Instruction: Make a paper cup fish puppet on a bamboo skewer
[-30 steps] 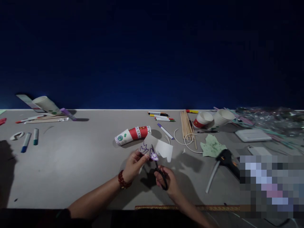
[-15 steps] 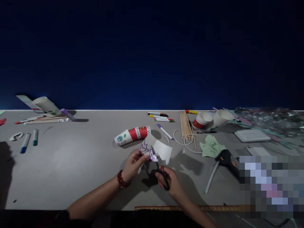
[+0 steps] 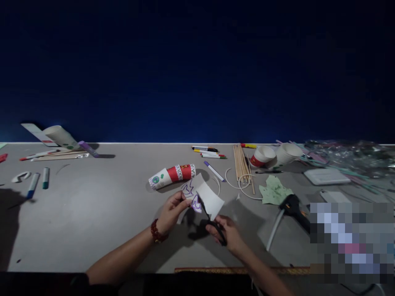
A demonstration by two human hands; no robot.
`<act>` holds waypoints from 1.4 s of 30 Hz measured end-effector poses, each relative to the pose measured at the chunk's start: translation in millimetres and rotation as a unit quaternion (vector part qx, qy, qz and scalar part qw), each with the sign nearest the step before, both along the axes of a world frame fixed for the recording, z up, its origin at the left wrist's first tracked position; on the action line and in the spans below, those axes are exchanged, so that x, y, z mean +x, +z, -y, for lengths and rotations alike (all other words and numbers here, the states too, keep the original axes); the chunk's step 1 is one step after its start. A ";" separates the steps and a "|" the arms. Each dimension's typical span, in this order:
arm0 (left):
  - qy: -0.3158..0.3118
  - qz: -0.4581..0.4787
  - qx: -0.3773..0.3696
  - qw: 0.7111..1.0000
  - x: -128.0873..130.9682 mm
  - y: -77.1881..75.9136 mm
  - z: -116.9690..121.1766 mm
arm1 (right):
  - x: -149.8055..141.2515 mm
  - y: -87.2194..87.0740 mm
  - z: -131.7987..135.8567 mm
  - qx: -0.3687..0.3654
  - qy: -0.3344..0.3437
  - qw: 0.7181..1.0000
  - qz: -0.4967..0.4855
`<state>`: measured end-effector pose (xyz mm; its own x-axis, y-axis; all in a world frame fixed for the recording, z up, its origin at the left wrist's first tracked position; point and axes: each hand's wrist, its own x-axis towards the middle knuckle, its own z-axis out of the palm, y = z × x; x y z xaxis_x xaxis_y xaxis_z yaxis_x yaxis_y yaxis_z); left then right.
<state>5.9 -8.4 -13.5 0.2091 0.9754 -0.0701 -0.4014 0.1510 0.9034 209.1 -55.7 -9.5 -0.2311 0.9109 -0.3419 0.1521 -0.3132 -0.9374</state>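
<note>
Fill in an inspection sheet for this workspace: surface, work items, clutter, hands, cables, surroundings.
Surface: grey table, matte.
Work items: scissors; paper with purple outlines.
Clutter: wooden sticks, crumpled green paper, glue gun, paired cups.
Hands: left hand grips the outlined paper; right hand holds the scissors.
Cables: white loops near the sticks; material unclear.
Surroundings: dark blue backdrop; lower right pixelated.

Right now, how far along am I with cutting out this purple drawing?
Looks done: the purple outlines are drawn, and decorated cups lie end to end.
In hand: the left hand holds the paper, the right hand the scissors at it.
Remaining, I'd judge: trimming the blank margin beside the outlines; how much is cut through, I can't tell.
</note>
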 end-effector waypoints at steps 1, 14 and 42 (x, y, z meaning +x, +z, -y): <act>-0.003 -0.002 0.002 1.000 -0.5 0.5 -0.3 | 0.8 0.9 -1.1 0.000 0.002 1.000 -0.003; -0.012 -0.025 0.003 1.000 -3.5 4.0 -5.7 | 23.2 -14.3 -11.0 0.042 0.074 0.996 0.041; -0.031 -0.032 0.010 0.999 -5.0 10.7 -8.8 | 16.6 -1.0 -8.1 -0.015 0.059 0.998 -0.014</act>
